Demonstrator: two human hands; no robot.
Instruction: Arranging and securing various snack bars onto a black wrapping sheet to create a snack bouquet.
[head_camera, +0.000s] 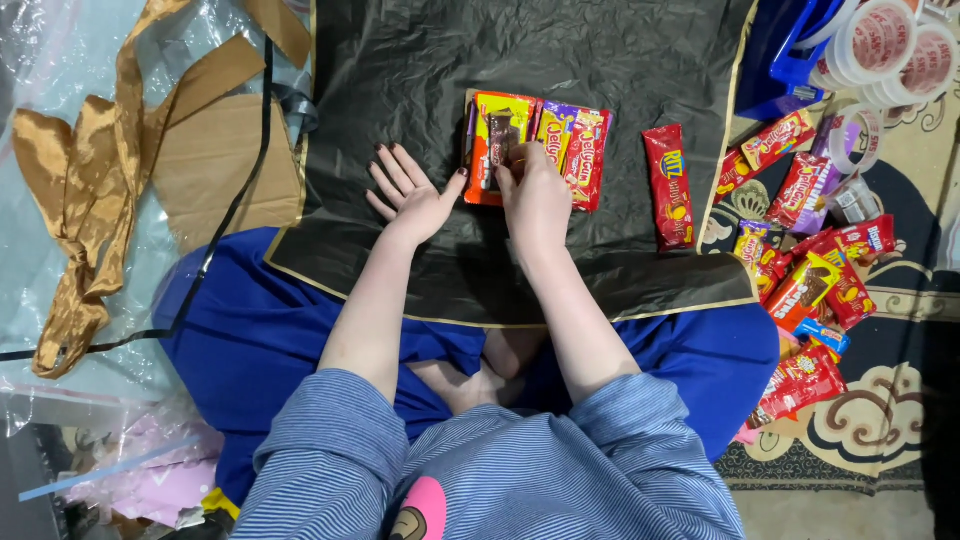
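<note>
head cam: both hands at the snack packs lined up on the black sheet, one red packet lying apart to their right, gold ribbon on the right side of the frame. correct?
Not quite. The head view shows the gold ribbon on the left side of the frame, on the clear plastic, not the right. The rest holds: left hand and right hand are at the snack packs on the black sheet, with the red packet apart to their right.

Bright snack packets, red, orange and yellow, lying flat in a tidy row on black sheet.

Bare black sheet beyond snack packets
</note>
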